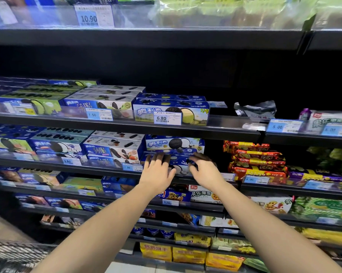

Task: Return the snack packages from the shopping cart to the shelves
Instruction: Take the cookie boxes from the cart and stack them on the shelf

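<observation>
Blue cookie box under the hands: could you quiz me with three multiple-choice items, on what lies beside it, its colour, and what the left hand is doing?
1. Just right of the blue cookie box lie: A) red-and-yellow packs; B) bottles; C) bananas.
2. The box is mainly: A) pink; B) blue; C) brown.
3. The fingers of the left hand are: A) clenched in a fist; B) hanging at the person's side; C) laid straight on the box.

Answers: 1 A, the packs are stacked on the same shelf to its right. 2 B, its printed faces are blue. 3 C, the fingers lie flat along the box's top edge.
</observation>
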